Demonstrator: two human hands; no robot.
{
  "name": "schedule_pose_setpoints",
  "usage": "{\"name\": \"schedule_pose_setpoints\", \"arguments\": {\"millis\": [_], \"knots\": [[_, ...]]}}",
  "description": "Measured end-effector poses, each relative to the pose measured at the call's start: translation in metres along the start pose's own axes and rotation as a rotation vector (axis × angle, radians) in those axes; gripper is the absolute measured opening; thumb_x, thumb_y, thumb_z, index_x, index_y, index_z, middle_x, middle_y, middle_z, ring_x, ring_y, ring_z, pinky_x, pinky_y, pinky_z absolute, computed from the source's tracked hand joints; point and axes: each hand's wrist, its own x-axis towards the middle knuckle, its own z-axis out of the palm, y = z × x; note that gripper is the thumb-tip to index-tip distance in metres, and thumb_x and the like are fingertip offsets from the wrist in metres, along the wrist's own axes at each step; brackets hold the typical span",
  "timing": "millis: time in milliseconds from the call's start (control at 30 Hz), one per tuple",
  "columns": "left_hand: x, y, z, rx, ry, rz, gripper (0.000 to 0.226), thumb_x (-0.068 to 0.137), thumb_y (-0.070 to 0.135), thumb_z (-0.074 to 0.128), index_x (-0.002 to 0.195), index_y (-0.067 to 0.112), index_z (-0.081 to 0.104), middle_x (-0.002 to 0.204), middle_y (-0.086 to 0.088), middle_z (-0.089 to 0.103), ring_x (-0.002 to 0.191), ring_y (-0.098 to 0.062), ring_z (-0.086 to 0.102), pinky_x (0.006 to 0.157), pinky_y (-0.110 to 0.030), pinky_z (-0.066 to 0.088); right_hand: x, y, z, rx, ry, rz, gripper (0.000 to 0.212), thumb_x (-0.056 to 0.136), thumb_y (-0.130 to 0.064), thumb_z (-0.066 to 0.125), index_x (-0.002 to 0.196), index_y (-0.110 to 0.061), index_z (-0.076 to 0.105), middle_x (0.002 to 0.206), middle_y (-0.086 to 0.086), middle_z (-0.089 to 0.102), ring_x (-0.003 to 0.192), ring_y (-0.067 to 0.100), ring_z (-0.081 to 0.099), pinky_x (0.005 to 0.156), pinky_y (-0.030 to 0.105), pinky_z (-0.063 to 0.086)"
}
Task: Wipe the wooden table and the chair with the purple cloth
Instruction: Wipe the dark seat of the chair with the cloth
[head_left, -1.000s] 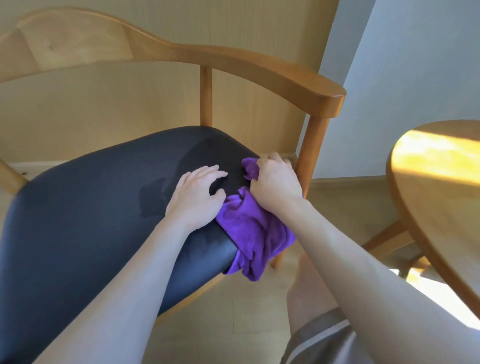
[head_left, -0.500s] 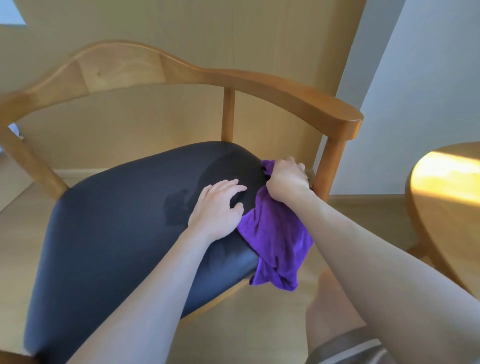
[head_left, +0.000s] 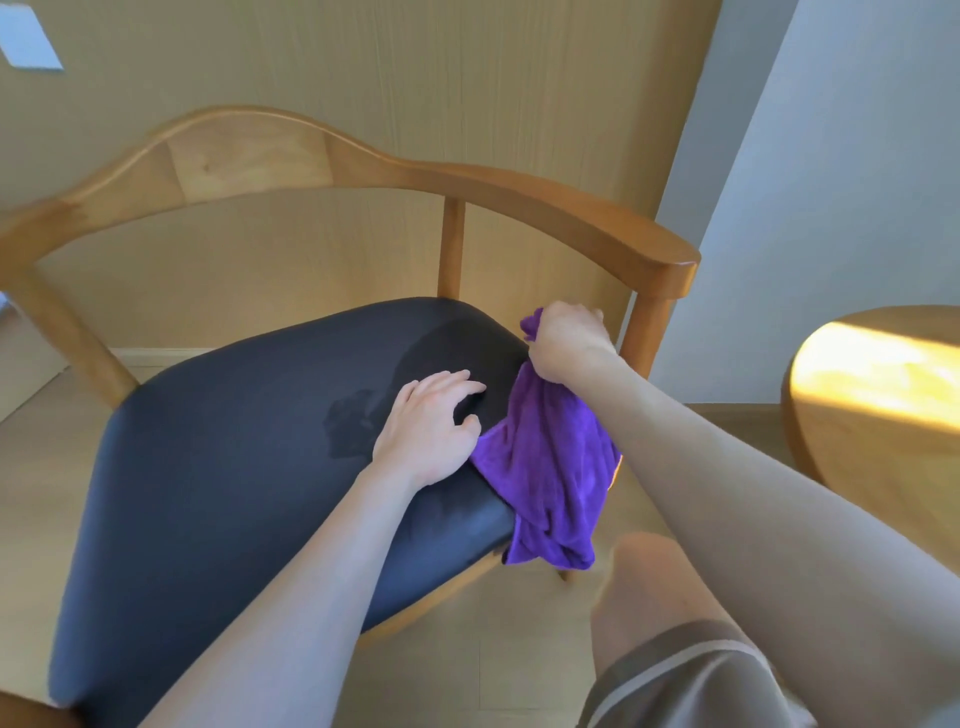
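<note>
- Left hand (head_left: 428, 426) rests flat on the chair's black seat cushion (head_left: 234, 467), fingers spread and relaxed, holding nothing.
- Purple cloth (head_left: 545, 467) drapes over the seat's right edge, lower end hanging free (thumb side of left hand just beside it).
- Right hand (head_left: 566, 340) clenched around the cloth's top, near the armrest post (head_left: 641, 332).
- Round wooden table (head_left: 883, 415) at right, sunlit patch on top.

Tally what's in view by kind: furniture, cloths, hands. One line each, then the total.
Furniture: 2, the wooden chair with its black seat, and the round wooden table.
Cloths: 1, the purple cloth, hanging over the seat's right edge.
Hands: 2, the left hand resting on the seat, the right hand gripping the cloth.
Total: 5
</note>
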Motion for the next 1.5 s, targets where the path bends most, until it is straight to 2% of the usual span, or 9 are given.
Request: {"name": "schedule_pose_setpoints", "arguments": {"millis": [100,300,567,767,900,1033,1100,1233,1500], "knots": [[-0.003,-0.001,0.002,-0.007,0.011,-0.002,0.047,0.093,0.027,0.049,0.138,0.038,0.054,0.156,0.016,0.039,0.145,-0.002,0.021,0.123,-0.031,0.011,-0.003,0.009,0.025,0.032,-0.047,0.102,0.035,0.092,-0.010,0.058,0.127,-0.006,0.059,0.132,0.014,0.048,0.125,0.040,0.045,0.100,0.049,0.048],[-0.003,0.001,0.001,-0.012,0.006,-0.005,0.048,0.093,0.027,0.047,0.139,0.039,0.053,0.156,0.019,0.037,0.144,0.001,0.018,0.123,-0.031,0.013,-0.003,0.020,0.030,-0.008,-0.059,0.076,0.023,0.091,-0.016,0.052,0.111,-0.010,0.063,0.116,0.016,0.059,0.093,0.037,0.053,0.083,0.040,0.051],[-0.001,0.000,0.001,0.019,0.013,-0.002,0.047,0.093,0.026,0.048,0.138,0.039,0.053,0.156,0.017,0.038,0.145,-0.003,0.021,0.121,-0.029,0.013,-0.022,0.016,0.031,-0.299,-0.027,-0.028,0.029,0.096,-0.025,0.054,0.116,-0.007,0.063,0.118,0.019,0.062,0.107,0.038,0.060,0.090,0.041,0.053],[0.000,0.001,0.002,0.028,0.016,-0.010,0.047,0.093,0.024,0.049,0.138,0.038,0.053,0.156,0.017,0.039,0.146,-0.005,0.022,0.119,-0.026,0.011,-0.052,0.008,0.021,-0.430,-0.126,-0.172,0.008,0.088,-0.015,0.059,0.096,-0.014,0.057,0.099,0.009,0.060,0.100,0.033,0.064,0.071,0.034,0.043],[-0.003,0.001,0.002,0.027,0.011,-0.020,0.048,0.093,0.024,0.050,0.139,0.037,0.053,0.156,0.017,0.038,0.145,-0.005,0.022,0.121,-0.030,0.014,-0.048,0.004,0.006,-0.388,-0.166,-0.159,0.007,0.085,-0.011,0.062,0.091,-0.013,0.058,0.080,0.004,0.053,0.070,0.025,0.054,0.058,0.032,0.041],[-0.002,0.000,0.003,0.039,0.015,-0.007,0.047,0.094,0.024,0.048,0.139,0.036,0.053,0.156,0.017,0.038,0.146,-0.005,0.022,0.123,-0.034,0.015,-0.022,0.002,-0.002,-0.355,0.010,-0.175,0.021,0.090,-0.010,0.060,0.110,-0.009,0.064,0.112,0.015,0.061,0.104,0.036,0.058,0.084,0.039,0.051],[-0.003,0.001,0.004,0.036,0.020,-0.007,0.047,0.095,0.023,0.048,0.140,0.036,0.052,0.157,0.017,0.038,0.147,-0.004,0.022,0.123,-0.034,0.014,-0.015,0.007,0.007,-0.255,-0.066,-0.110,0.026,0.090,-0.011,0.059,0.117,-0.009,0.063,0.116,0.017,0.060,0.111,0.040,0.057,0.095,0.046,0.052],[-0.004,0.003,0.003,0.038,0.017,-0.009,0.048,0.095,0.023,0.047,0.140,0.037,0.052,0.157,0.017,0.037,0.146,-0.003,0.021,0.124,-0.032,0.013,-0.021,0.022,0.032,-0.097,-0.076,-0.049,0.029,0.095,-0.017,0.059,0.123,-0.011,0.060,0.120,0.017,0.060,0.109,0.038,0.059,0.095,0.043,0.055],[-0.003,0.007,0.002,0.071,0.015,-0.033,0.048,0.092,0.022,0.047,0.137,0.039,0.052,0.155,0.016,0.039,0.145,-0.008,0.025,0.120,-0.029,0.016,-0.065,0.022,0.048,-0.177,0.104,-0.076,0.030,0.094,-0.017,0.061,0.120,-0.002,0.058,0.115,0.020,0.061,0.105,0.038,0.060,0.091,0.043,0.056]]}}
